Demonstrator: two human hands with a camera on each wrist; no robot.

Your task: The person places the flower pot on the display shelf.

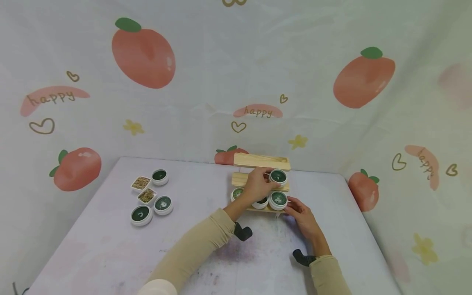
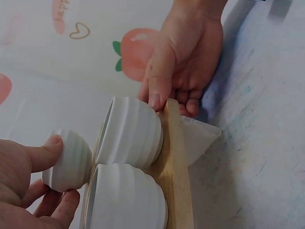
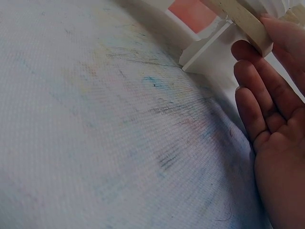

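Observation:
A tiered wooden rack stands at the back of the table. My left hand (image 1: 257, 185) grips a small white ribbed pot with a dark green top (image 1: 278, 178), thumb on one side and fingers on the other, at the right end of the middle tier (image 1: 240, 179). On the front tier (image 2: 180, 176) sit white pots, among them a right-end pot (image 1: 278, 200) and a neighbour (image 2: 126, 200) partly hidden by my left wrist. My right hand (image 1: 305, 220) pinches the front tier's right end, thumb above and fingers beneath. A white support (image 3: 207, 50) shows under that board.
The rack's top tier (image 1: 262, 161) is at the back, near the printed wall cloth. To the left on the table are several round pots with green tops (image 1: 141, 215) and two square white dishes (image 1: 147, 196) of grainy pieces. A black band part (image 1: 304, 258) juts from my right wrist.

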